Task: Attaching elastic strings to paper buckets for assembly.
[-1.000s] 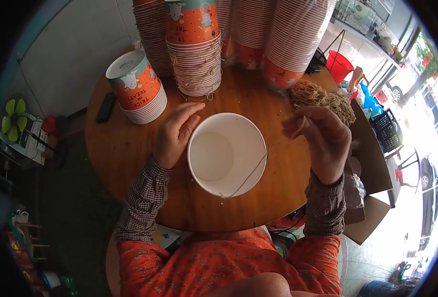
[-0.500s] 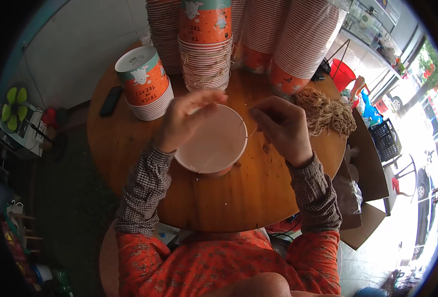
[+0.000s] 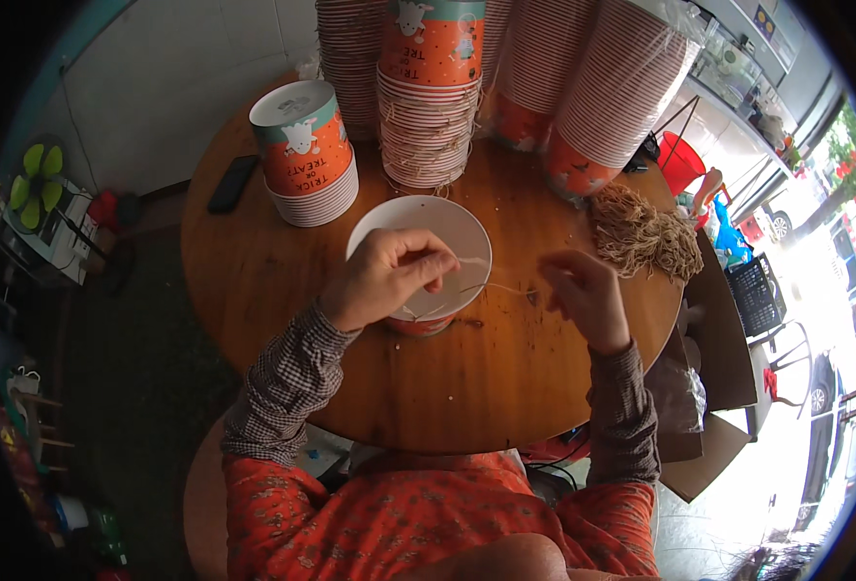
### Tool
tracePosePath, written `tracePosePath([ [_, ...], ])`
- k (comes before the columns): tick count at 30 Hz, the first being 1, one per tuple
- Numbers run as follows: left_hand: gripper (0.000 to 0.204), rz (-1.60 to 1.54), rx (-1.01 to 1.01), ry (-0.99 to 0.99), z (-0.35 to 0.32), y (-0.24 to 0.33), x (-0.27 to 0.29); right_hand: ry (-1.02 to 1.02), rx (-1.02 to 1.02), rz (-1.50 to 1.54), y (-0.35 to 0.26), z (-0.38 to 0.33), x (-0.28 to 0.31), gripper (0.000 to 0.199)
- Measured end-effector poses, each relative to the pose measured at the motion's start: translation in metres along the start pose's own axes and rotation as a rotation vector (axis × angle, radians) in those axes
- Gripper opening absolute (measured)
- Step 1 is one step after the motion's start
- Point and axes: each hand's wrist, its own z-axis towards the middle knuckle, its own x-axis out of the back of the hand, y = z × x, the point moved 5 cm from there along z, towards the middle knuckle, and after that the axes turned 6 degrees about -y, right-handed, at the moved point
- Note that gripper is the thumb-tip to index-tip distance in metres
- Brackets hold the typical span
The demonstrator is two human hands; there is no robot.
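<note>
A paper bucket (image 3: 420, 218) with a white inside and an orange outer wall stands mouth up on the table in front of me. Over its near half, my left hand (image 3: 389, 276) is closed, thumb and forefinger pinching a thin pale strand of twine (image 3: 505, 289). To the right of the bucket, my right hand (image 3: 587, 298) is raised with its fingers closed at the strand's other side. The twine crosses the bucket's right rim between my hands; whether it passes through the wall is too fine to tell.
A tangled bundle of tan twine (image 3: 644, 232) lies at the table's right. Behind stand a short upside-down bucket stack (image 3: 307, 160), a twine-strung stack (image 3: 428, 126) and plastic-wrapped stacks (image 3: 626, 87). A black phone (image 3: 232, 184) lies left; cardboard boxes (image 3: 718, 339) stand beside the table.
My left hand has gone from spread fingers beside the bucket's left rim to a pinch over its mouth. My right hand has come lower and nearer me. The view has shifted slightly.
</note>
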Motion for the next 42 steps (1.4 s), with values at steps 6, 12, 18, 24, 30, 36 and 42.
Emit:
tracePosePath([
  [6, 0.007, 0.301, -0.099, 0.033, 0.003, 0.023, -0.043, -0.323, 0.169, 0.461, -0.031, -0.018, -0.067, 0.032],
  [12, 0.011, 0.475, -0.223, 0.169, -0.001, 0.022, -0.038, -0.193, 0.109, 0.312, -0.010, -0.012, -0.043, 0.012],
  [18, 0.013, 0.995, -0.291, 0.236, -0.005, -0.001, -0.064, 0.050, 0.108, 0.349, 0.003, 0.005, -0.006, 0.012],
  [24, 0.015, 1.198, -0.248, 0.185, -0.006, -0.005, -0.023, 0.027, 0.033, 0.429, 0.022, 0.016, -0.010, 0.011],
  [30, 0.012, 0.978, -0.376, 0.349, 0.002, 0.011, -0.006, -0.069, 0.135, 0.524, 0.013, 0.020, -0.040, 0.010],
  [36, 0.024, 0.649, -0.340, 0.356, 0.010, 0.008, -0.035, -0.135, 0.200, 0.465, 0.001, 0.016, -0.063, 0.007],
  [42, 0.018, 0.647, -0.284, 0.399, 0.019, 0.000, -0.042, -0.102, 0.170, 0.398, 0.007, 0.019, -0.064, 0.009],
])
